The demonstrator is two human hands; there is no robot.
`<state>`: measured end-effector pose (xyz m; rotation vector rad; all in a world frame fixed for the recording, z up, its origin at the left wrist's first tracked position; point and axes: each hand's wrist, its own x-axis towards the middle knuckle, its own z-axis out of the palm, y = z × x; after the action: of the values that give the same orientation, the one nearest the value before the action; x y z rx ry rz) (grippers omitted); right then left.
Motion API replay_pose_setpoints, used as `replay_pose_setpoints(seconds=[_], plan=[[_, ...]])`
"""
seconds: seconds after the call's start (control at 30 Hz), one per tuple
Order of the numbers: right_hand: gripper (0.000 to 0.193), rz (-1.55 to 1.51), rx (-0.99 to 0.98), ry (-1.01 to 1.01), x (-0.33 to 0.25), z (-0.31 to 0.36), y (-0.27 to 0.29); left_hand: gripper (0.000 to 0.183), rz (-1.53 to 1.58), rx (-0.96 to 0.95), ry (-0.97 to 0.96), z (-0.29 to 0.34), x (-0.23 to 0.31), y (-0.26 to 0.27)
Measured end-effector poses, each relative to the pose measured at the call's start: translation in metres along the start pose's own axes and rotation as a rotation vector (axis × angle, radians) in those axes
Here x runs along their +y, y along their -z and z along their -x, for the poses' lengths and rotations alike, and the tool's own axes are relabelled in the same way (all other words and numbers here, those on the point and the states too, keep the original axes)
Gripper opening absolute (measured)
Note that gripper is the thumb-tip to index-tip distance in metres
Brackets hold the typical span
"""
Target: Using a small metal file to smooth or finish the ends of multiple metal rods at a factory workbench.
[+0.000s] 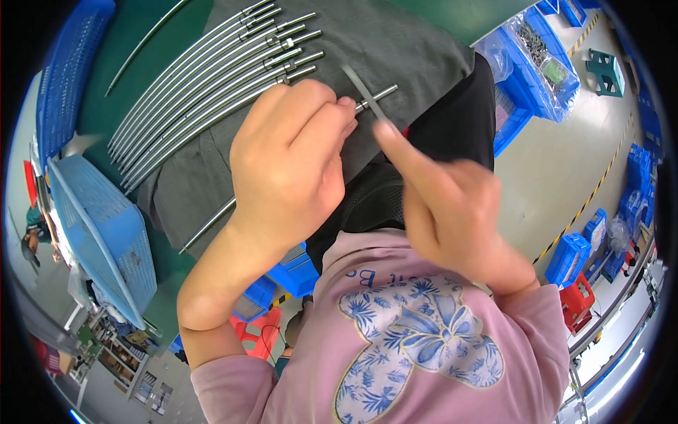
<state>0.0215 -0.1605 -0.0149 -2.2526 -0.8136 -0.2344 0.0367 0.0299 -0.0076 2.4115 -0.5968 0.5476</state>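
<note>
My left hand (289, 159) is closed around a thin metal rod (210, 226). One end of the rod sticks out past my fingers, and its long part runs down to the left behind my wrist. My right hand (452, 205) grips a narrow, flat grey file (361, 85), its index finger stretched along it. The file crosses the rod near the rod's end; whether they touch I cannot tell. It is slightly smeared by motion. Beyond my left hand, several metal rods (205, 85) with collars near one end lie side by side on a dark grey cloth (395, 42).
A single rod (145, 44) lies apart on the green table (99, 106). At the left stands a light blue basket (106, 240) next to a darker blue crate (74, 71). A blue bin with bagged parts (540, 67) stands at the right, and a green stool (605, 73) beyond.
</note>
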Motion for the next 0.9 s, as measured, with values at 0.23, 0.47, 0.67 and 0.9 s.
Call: replay_pose_setpoints(seconds=[0.23,0.47,0.67,0.9], plan=[[0.055,-0.029,-0.149,-0.120,-0.005,0.014,0.007,0.024,0.014,-0.026,0.014,-0.003,0.002,0.001],[0.054,-0.122,-0.119,-0.136,-0.001,0.020,0.005,0.021,0.006,-0.020,0.005,-0.004,0.000,0.000],[0.059,-0.084,0.085,-0.039,0.005,0.009,-0.021,0.022,0.021,0.015,0.016,-0.002,-0.001,0.001],[0.062,-0.160,0.097,0.015,0.019,0.059,-0.026,0.021,0.003,-0.015,0.014,-0.001,-0.002,0.003]])
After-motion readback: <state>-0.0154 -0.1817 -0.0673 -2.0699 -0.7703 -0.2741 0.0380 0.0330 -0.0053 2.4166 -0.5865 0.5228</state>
